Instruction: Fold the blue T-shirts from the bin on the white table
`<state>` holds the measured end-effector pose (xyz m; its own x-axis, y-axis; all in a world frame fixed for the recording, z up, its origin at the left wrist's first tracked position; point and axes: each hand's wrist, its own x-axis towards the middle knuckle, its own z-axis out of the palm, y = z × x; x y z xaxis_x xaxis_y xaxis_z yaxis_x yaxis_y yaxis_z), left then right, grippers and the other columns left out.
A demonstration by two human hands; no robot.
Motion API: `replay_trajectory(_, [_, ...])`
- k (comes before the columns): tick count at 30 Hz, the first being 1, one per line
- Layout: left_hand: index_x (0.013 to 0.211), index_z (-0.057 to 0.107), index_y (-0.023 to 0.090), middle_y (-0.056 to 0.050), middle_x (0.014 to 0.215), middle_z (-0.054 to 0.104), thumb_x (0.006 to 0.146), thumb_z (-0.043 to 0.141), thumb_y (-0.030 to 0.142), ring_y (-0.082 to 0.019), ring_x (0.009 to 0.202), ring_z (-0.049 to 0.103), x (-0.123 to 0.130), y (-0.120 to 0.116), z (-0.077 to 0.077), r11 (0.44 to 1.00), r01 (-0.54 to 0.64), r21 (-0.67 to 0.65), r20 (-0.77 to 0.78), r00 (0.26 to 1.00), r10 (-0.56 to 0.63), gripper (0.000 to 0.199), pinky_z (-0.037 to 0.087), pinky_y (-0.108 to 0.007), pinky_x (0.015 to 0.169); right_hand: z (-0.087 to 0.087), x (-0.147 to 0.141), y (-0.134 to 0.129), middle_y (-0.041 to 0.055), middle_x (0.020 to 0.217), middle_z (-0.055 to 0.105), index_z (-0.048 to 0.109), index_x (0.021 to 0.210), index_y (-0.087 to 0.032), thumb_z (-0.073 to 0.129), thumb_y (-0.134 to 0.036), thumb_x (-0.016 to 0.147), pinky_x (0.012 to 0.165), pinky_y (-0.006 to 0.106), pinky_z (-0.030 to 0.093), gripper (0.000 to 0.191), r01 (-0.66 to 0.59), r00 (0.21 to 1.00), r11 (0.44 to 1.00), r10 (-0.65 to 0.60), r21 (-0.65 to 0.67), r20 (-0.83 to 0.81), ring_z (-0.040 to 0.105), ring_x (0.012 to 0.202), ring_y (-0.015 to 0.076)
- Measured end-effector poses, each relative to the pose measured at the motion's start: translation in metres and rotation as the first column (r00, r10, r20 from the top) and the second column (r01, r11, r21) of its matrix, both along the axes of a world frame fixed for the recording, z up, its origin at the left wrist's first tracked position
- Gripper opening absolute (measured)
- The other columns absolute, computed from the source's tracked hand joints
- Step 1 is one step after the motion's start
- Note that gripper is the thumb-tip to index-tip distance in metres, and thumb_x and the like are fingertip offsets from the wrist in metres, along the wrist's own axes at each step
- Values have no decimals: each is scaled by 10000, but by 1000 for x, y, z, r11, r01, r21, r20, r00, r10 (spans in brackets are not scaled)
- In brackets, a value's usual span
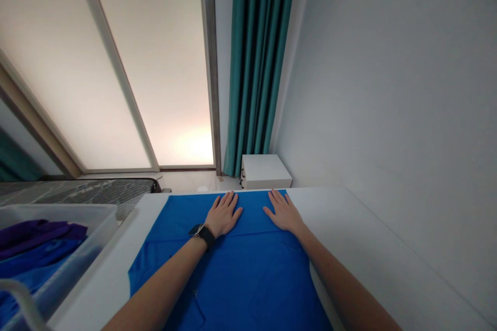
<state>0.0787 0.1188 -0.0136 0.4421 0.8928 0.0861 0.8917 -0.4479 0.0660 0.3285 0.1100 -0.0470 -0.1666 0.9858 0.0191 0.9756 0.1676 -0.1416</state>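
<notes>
A blue piece of clothing (252, 274) lies spread on the white table (326, 204), its far edge close to the table's far edge. A small zipper or pocket detail shows low on its left part. Flat on the cloth near that far edge rests my left hand (222, 215), fingers stretched out, a black watch on the wrist. To its right, my right hand (284, 212) also presses flat on the fabric with its fingers spread. Neither hand grips anything. My forearms cover parts of the garment, and its near end runs out of view.
At the left stands a clear plastic bin (99, 217) holding purple and blue clothes (34, 238). A curved light-coloured bar (23, 297) crosses the lower left corner. Beyond the table are a white cabinet (266, 168) and a green curtain (258, 62). A wall (388, 88) rises at right.
</notes>
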Motion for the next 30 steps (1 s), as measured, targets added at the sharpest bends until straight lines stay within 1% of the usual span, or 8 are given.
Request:
replay_trajectory(4, [1501, 326, 162, -87, 1575, 277, 993, 259, 495, -234, 1464, 223, -50, 5, 2, 995, -94, -29, -48, 995, 92, 610, 176, -463, 1185, -1, 0, 0, 94, 1600, 163, 195, 1533, -99, 175, -621, 946, 1194, 451, 56, 785, 4, 1000, 1000, -4, 3, 9, 104, 1479, 213])
replay_trajectory(8, [1500, 325, 156, -95, 1571, 283, 990, 257, 484, -231, 1465, 217, -106, 6, 3, 971, -239, -3, -98, 966, 237, 610, 154, -465, 1186, -5, 1, 2, 88, 1598, 173, 202, 1533, -108, 180, -617, 946, 1194, 449, 54, 777, 9, 1000, 1000, -9, 0, 28, 108, 1478, 213])
replay_trajectory(10, [1503, 314, 147, -96, 1574, 276, 989, 246, 476, -230, 1467, 210, -127, 6, 3, 951, -310, 5, -110, 945, 309, 614, 137, -483, 1187, -7, 2, 3, 84, 1599, 169, 200, 1535, -117, 177, -620, 945, 1195, 446, 46, 775, 11, 999, 1000, -10, -2, 37, 107, 1478, 210])
replay_trajectory(12, [1512, 286, 136, -93, 1582, 251, 989, 228, 475, -227, 1471, 196, -141, 7, 2, 932, -363, -3, -109, 927, 360, 626, 138, -503, 1184, -9, 3, 4, 85, 1601, 163, 202, 1535, -118, 177, -627, 944, 1195, 443, 38, 780, 13, 999, 1000, -13, 3, 45, 100, 1479, 210])
replay_trajectory(15, [1521, 253, 135, -91, 1592, 220, 984, 211, 490, -227, 1474, 184, -148, 7, 0, 916, -401, -19, -93, 913, 397, 645, 155, -528, 1172, -12, 4, 5, 98, 1601, 163, 205, 1534, -116, 177, -638, 941, 1194, 448, 38, 791, 23, 998, 1000, -23, 16, 53, 96, 1479, 225])
replay_trajectory(20, [1514, 286, 194, -103, 1597, 210, 977, 229, 496, -261, 1472, 186, -144, 4, 1, 901, -434, -4, -76, 898, 433, 619, 149, -583, 1146, -13, 3, 5, 102, 1598, 184, 225, 1533, -138, 188, -649, 937, 1192, 456, 46, 786, 70, 995, 997, -71, 18, 70, 110, 1476, 248])
replay_trajectory(24, [1514, 289, 239, -129, 1594, 217, 975, 243, 501, -280, 1468, 198, -142, 2, 4, 900, -437, -1, -82, 897, 435, 601, 161, -603, 1126, -13, 4, 4, 99, 1597, 193, 224, 1535, -144, 190, -654, 936, 1192, 449, 49, 788, 88, 993, 996, -89, 24, 72, 113, 1476, 255])
replay_trajectory(30, [1521, 272, 200, -123, 1595, 219, 964, 223, 526, -276, 1471, 186, -143, 6, 4, 895, -445, -18, -71, 894, 443, 647, 147, -604, 1132, -12, 3, 4, 95, 1600, 183, 209, 1537, -145, 185, -647, 941, 1193, 446, 55, 780, 91, 993, 996, -92, 8, 78, 118, 1475, 252])
